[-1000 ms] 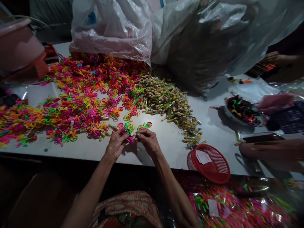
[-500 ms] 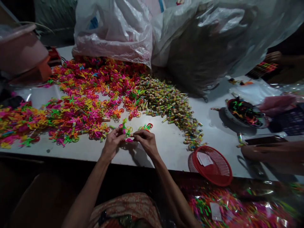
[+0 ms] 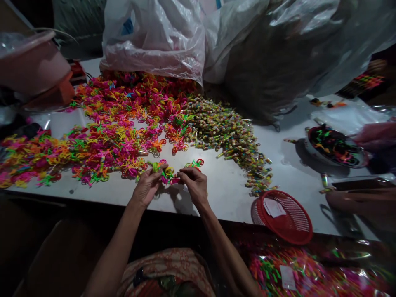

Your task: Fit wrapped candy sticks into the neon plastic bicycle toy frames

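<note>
My left hand (image 3: 147,186) and my right hand (image 3: 194,184) meet near the front edge of a white table (image 3: 222,185). Both pinch a small cluster of bright plastic toy pieces (image 3: 167,175), green, pink and red, held just above the tabletop. Behind them spreads a big heap of neon plastic pieces (image 3: 108,132), pink, orange, yellow and green. To its right lies a pile of small wrapped candy tubes (image 3: 225,134).
A red mesh basket (image 3: 286,220) with a paper slip sits at the front right edge. A dark bowl (image 3: 335,146) of coloured pieces stands at right, near another person's arm (image 3: 361,204). Large plastic bags (image 3: 216,41) fill the back. A bag of finished toys (image 3: 309,272) lies below.
The view has shifted slightly, so everything sits a little further right. My hands have stayed together, turning the small toy cluster between the fingers.
</note>
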Tool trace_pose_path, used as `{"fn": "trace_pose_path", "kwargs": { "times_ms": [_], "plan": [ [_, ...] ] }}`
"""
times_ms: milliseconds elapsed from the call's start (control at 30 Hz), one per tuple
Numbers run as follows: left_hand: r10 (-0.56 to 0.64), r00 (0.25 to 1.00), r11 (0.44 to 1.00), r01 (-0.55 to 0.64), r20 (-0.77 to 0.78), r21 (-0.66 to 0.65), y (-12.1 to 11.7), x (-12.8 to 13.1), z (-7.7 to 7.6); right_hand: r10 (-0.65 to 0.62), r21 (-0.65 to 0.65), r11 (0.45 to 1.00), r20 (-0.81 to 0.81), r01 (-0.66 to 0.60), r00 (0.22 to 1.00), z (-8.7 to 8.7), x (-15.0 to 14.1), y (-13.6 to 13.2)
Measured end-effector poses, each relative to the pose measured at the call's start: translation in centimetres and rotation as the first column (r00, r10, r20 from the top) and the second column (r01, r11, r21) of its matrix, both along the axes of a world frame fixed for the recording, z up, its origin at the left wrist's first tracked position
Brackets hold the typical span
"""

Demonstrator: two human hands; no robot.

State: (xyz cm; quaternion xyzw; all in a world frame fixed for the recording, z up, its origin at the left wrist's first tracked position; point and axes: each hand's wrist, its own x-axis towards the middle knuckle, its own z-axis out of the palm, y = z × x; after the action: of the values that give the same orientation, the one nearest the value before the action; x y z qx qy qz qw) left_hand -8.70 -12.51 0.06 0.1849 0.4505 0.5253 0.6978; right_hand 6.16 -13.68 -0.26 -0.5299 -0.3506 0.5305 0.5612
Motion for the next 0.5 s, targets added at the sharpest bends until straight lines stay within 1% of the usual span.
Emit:
{"fn": "trace_pose_path", "kwargs": {
  "times_ms": [100,233,300,400,500],
  "plan": [
    [-0.022,1.0,1.0,0.022,-0.005,0.008,0.2,-0.1,0.4,0.071,0.026,0.997,-0.012,-0.071,0.997,0.7,0.2,0.4],
    [0.06,0.995,0.995,-0.054,0.077,-0.085,0.3,0.1,0.4,0.126,0.028,0.992,-0.082,-0.124,0.989,1.3,0.0,0.9],
    [0.091,0.991,0.991,-0.079,0.102,-0.11,0.3,0.0,0.2,0.128,0.024,0.992,-0.073,-0.126,0.989,1.3,-0.2,0.9],
    [0.069,0.991,0.996,-0.062,0.114,-0.062,0.1,-0.4,0.0,0.145,0.024,0.989,-0.053,-0.144,0.988,1.1,-0.2,1.1],
    [0.039,0.991,0.999,-0.036,0.125,-0.026,0.0,-0.8,-0.1,0.157,-0.037,0.986,-0.152,-0.164,0.976,0.4,0.1,1.7]
  ]
}}
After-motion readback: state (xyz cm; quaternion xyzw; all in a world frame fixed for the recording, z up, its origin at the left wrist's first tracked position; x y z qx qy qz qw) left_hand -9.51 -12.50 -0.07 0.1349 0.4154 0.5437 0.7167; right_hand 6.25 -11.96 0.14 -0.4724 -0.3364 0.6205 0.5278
